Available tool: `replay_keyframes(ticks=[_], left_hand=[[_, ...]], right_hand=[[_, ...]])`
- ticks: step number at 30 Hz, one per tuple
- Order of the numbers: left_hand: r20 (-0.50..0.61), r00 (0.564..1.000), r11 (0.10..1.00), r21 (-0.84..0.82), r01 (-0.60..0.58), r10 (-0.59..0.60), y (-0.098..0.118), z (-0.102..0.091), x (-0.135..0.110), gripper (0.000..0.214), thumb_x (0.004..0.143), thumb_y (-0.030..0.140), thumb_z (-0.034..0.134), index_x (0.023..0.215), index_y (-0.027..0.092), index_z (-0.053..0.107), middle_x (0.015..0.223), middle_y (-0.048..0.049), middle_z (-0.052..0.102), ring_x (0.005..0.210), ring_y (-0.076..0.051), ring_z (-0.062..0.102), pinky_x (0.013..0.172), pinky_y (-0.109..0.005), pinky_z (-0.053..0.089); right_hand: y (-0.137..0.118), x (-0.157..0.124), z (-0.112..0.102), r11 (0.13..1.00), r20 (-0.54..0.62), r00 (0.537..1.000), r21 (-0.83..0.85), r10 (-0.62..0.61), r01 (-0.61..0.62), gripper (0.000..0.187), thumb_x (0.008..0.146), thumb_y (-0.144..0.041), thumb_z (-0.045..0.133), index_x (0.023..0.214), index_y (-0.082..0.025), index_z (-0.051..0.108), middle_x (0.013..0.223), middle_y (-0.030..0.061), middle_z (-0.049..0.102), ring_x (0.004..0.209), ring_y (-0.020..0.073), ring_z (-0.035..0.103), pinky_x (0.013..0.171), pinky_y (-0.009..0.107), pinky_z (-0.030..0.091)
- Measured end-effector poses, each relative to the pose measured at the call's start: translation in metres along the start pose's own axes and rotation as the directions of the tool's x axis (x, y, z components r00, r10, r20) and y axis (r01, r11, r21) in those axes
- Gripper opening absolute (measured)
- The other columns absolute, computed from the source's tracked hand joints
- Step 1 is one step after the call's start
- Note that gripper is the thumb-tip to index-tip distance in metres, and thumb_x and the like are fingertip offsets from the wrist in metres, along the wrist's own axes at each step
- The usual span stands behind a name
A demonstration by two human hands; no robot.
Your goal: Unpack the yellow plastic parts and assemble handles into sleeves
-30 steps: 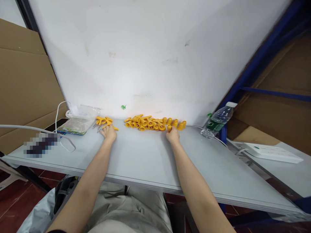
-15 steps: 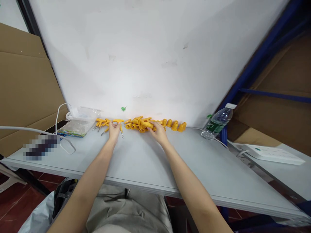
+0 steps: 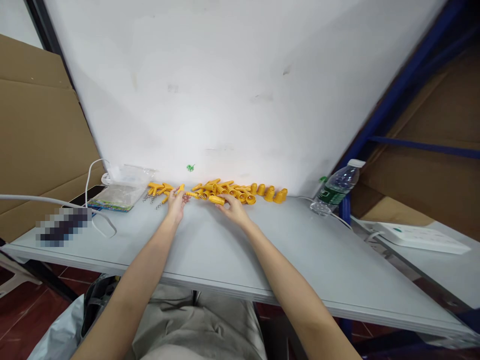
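Note:
My left hand is closed on a yellow T-handled corkscrew, its metal spiral pointing right. Facing it, my right hand grips a yellow hollow sleeve lying roughly level. A small gap seems to lie between spiral tip and sleeve, though yellow parts behind make this hard to judge. Left of my left hand lie several loose corkscrews with bare spirals. Behind and beside my right hand is a heap of yellow pieces, some showing round open ends. Several yellow sleeves stand farther right along the wall.
A white wall backs the grey table. At left are a clear plastic bag, a white cable and a cardboard box. A water bottle leans at right, near a white power strip.
My left hand has lifted the corkscrew and turned its spiral from pointing down to pointing right. My right hand has moved left and nearer with a sleeve from the heap.

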State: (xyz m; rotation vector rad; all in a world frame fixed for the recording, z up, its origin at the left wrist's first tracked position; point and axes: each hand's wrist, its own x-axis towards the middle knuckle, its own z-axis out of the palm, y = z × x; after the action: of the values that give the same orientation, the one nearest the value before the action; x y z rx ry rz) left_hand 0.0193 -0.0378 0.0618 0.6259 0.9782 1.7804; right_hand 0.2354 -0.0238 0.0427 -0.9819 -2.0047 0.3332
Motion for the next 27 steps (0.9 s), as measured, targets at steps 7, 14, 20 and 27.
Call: replay_keyframes(ticks=[7,14,20,27], left_hand=[[0.173,0.985,0.992,0.122,-0.017,-0.004,-0.006,0.005,-0.005,0.037,0.075,0.016,0.068,0.103,0.020,0.043,0.071,0.0028,0.062,0.059,-0.010,0.063,0.064,-0.024,0.049],[0.346,0.930,0.841,0.460,-0.285,0.126,-0.019,-0.003,-0.001,0.034,0.076,0.022,0.068,0.100,0.021,0.045,0.080,0.0030,0.064,0.045,-0.005,0.052,0.048,-0.017,0.041],[0.444,0.887,0.743,0.550,-0.382,0.129,-0.018,-0.010,-0.001,0.047,0.073,0.026,0.070,0.114,0.023,0.048,0.099,-0.0035,0.066,0.043,-0.004,0.052,0.041,-0.016,0.040],[0.455,0.888,0.761,0.550,-0.344,0.073,-0.015,-0.009,-0.009,0.051,0.068,0.018,0.073,0.117,0.022,0.061,0.064,0.0028,0.061,0.037,-0.006,0.046,0.036,-0.016,0.034]], right_hand=[[-0.001,0.000,0.002,1.000,0.000,1.000,0.027,-0.008,0.008,0.034,0.081,-0.032,0.062,0.111,-0.018,0.065,0.109,0.0121,0.069,0.088,0.0244,0.066,0.082,0.042,0.053],[0.003,0.001,-0.004,0.999,-0.030,0.999,0.030,0.043,-0.042,0.037,0.080,-0.040,0.063,0.111,-0.019,0.063,0.107,0.0113,0.069,0.086,0.0243,0.064,0.081,0.042,0.052],[0.008,0.002,-0.010,0.994,-0.089,0.991,0.062,0.095,-0.090,0.041,0.078,-0.048,0.065,0.107,-0.020,0.058,0.098,0.0084,0.067,0.076,0.0222,0.061,0.074,0.041,0.052],[0.014,0.004,-0.010,0.998,-0.111,0.992,0.034,0.056,-0.053,0.043,0.080,-0.051,0.064,0.110,-0.021,0.061,0.103,0.0109,0.066,0.084,0.0248,0.061,0.076,0.044,0.052]])
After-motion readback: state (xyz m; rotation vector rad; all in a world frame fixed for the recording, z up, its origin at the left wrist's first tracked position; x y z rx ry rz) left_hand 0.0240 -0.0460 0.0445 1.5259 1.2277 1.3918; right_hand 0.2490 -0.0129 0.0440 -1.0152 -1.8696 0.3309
